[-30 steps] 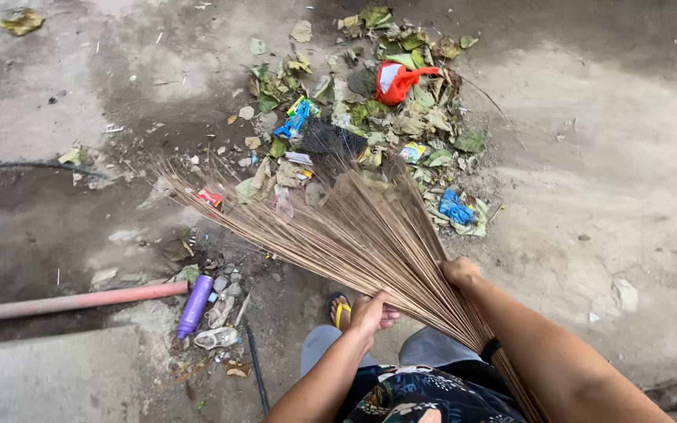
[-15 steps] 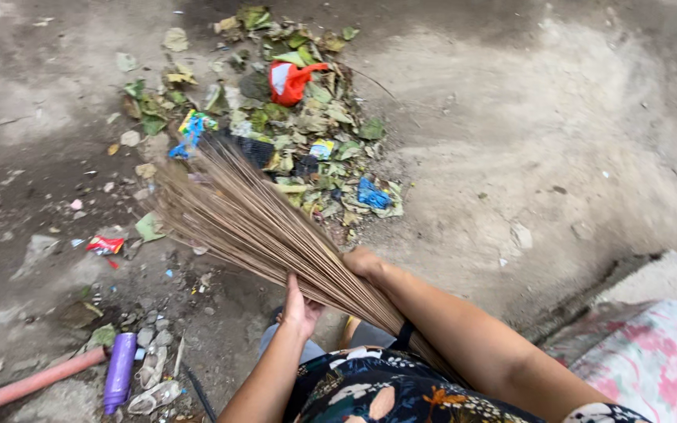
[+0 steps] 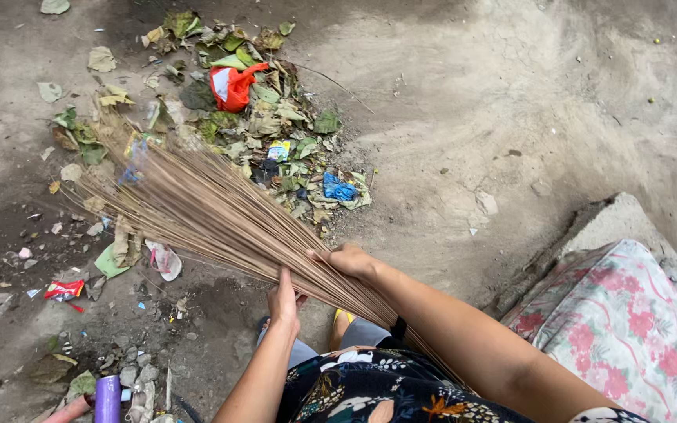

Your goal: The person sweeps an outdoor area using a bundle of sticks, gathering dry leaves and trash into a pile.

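Both my hands wrap the broom [image 3: 197, 207]: right hand [image 3: 350, 261] closed over the bundle from above, left hand [image 3: 282, 298] clasping it from beneath, nearer the body. Its long axis runs up-left from them, the fanned tips meeting the litter pile [image 3: 252, 117] on the ground [image 3: 511, 94].

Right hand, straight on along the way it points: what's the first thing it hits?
The right hand points up-left along the stick broom it grips. Beyond the broom itself, the first thing in that line is likely the leaf-and-litter pile; depth is hard to judge.
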